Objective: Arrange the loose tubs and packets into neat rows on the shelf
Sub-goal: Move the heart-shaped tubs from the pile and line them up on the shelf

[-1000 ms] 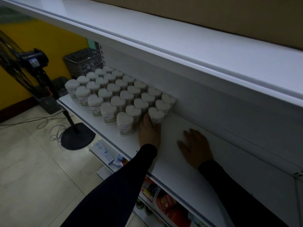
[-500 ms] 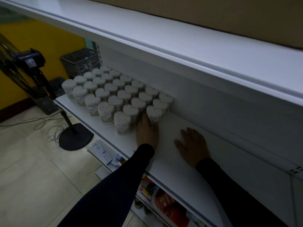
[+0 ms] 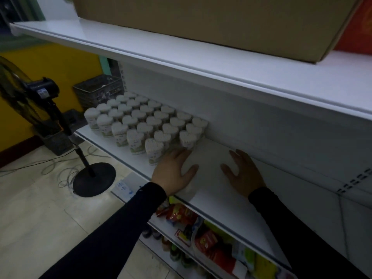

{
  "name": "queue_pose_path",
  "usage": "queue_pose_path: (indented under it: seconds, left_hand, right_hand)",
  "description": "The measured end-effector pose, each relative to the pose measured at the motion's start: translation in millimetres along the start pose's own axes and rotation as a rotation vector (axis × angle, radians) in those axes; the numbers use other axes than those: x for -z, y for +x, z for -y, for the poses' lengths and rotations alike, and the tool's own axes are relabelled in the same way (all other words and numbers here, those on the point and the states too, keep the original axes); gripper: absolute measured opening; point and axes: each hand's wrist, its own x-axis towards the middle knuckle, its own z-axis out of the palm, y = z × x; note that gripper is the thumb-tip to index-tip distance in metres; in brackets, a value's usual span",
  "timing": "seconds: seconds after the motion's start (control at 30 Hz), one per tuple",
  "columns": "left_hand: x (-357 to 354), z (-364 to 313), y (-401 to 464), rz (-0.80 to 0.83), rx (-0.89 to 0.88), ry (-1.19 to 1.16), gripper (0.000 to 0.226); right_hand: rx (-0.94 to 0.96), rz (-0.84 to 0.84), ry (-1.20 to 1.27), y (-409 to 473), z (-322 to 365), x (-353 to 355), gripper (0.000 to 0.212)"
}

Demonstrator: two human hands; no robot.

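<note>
Several white heart-shaped tubs (image 3: 145, 121) stand in tight diagonal rows on the left part of the white middle shelf (image 3: 217, 190). My left hand (image 3: 173, 172) lies flat on the shelf with fingers spread, its fingertips just short of the nearest tubs (image 3: 154, 150). My right hand (image 3: 244, 174) rests flat on the bare shelf to the right, fingers apart, near the back panel. Neither hand holds anything.
A large cardboard box (image 3: 221, 23) sits on the upper shelf (image 3: 261, 77). Colourful snack packets (image 3: 207, 238) fill the lower shelf. A black pedestal fan (image 3: 60, 125) and loose cables stand on the tiled floor at left, with a dark crate (image 3: 98, 91) behind the tubs.
My left hand has drawn back from the front tub and spread flat on the shelf. The view tilted up, bringing the cardboard box into sight. My right hand stayed put.
</note>
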Motion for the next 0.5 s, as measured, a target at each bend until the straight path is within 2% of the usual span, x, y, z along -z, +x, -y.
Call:
queue_pose_path:
  seconds: [0.1, 0.27, 0.5]
  left_hand:
    - [20.6, -1.9, -0.1, 0.028, -0.138, 0.047, 0.077]
    - [29.0, -24.2, -1.7, 0.081, -0.368, 0.059, 0.070]
    - [-11.2, -107.4, -20.0, 0.234, -0.642, -0.102, 0.078]
  right_hand:
    - [-0.008, -0.079, 0.008, -39.6, 7.6, 21.0, 0.074]
    - [-0.106, -0.167, -0.116, -117.0, 5.8, 51.8, 0.075]
    - [-0.391, -0.338, -0.267, -246.2, -16.6, 96.7, 0.075]
